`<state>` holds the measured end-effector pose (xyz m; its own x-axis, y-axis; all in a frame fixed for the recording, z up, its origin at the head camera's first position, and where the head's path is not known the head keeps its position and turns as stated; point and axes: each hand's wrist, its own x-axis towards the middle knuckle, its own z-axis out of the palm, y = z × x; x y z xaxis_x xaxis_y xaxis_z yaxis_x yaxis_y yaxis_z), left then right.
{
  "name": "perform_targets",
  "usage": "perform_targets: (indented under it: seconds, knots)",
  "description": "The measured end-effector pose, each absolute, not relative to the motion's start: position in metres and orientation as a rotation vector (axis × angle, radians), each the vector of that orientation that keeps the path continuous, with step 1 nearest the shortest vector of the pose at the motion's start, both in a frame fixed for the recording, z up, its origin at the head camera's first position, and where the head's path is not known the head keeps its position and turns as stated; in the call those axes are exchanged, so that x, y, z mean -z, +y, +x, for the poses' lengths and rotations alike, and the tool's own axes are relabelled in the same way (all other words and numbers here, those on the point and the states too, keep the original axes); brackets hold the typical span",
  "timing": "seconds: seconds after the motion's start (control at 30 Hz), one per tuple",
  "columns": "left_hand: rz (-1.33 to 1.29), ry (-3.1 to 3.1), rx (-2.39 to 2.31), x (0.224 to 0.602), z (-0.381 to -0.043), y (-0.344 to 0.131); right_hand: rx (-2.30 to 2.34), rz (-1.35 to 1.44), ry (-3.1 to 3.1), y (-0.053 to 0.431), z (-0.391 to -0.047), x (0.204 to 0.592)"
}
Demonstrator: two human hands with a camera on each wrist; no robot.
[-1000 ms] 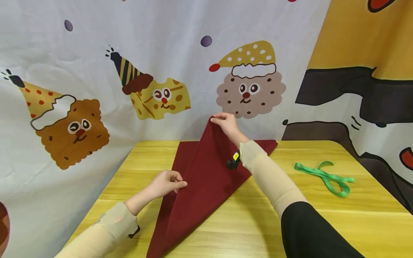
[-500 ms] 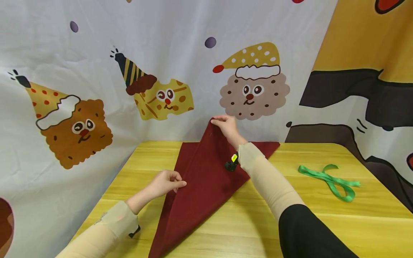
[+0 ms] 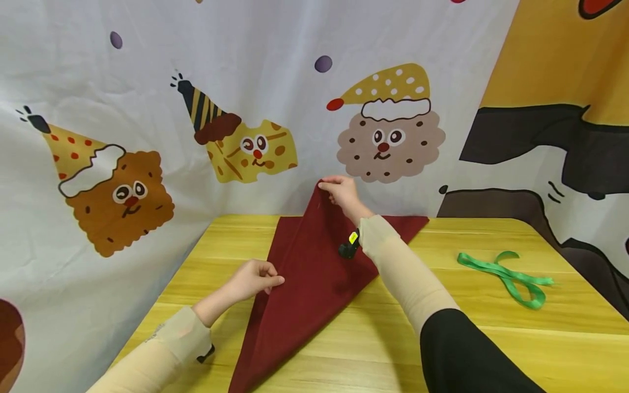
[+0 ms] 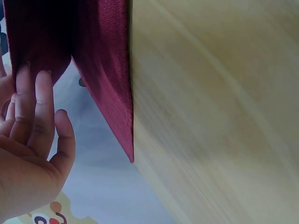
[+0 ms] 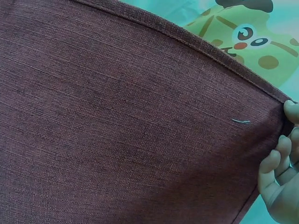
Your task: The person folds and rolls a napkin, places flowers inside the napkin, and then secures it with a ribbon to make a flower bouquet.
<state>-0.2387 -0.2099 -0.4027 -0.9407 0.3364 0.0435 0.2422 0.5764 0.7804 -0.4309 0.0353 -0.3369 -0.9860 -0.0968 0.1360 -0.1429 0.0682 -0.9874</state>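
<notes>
Right hand (image 3: pixel 343 194) pinches 1 raised corner of maroon cloth (image 3: pixel 314 278), left hand (image 3: pixel 251 279) pinches its edge, green ribbon (image 3: pixel 491 268) lies rightward on table (image 3: pixel 393 344)

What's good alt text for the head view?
A person's right hand holds up a corner of a dark red cloth on a wooden table; the left hand pinches its edge. A green ribbon lies to the right.

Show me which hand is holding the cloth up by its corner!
The right hand. It lifts the cloth by its corner, just under the round cookie in the head view. The left hand pinches it lower down.
</notes>
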Motion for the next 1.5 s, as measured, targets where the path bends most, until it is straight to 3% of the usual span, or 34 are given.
perform_targets:
  seconds: [0.7,1.5]
  knots:
    - [0.337,2.795,-1.187,0.399,-0.245,-0.215,-2.231,0.281,-2.223,0.021,-0.434,0.329]
    - [0.326,2.833,-1.07,0.407,-0.253,-0.226,-2.26,0.331,-2.223,0.004,-0.436,0.342]
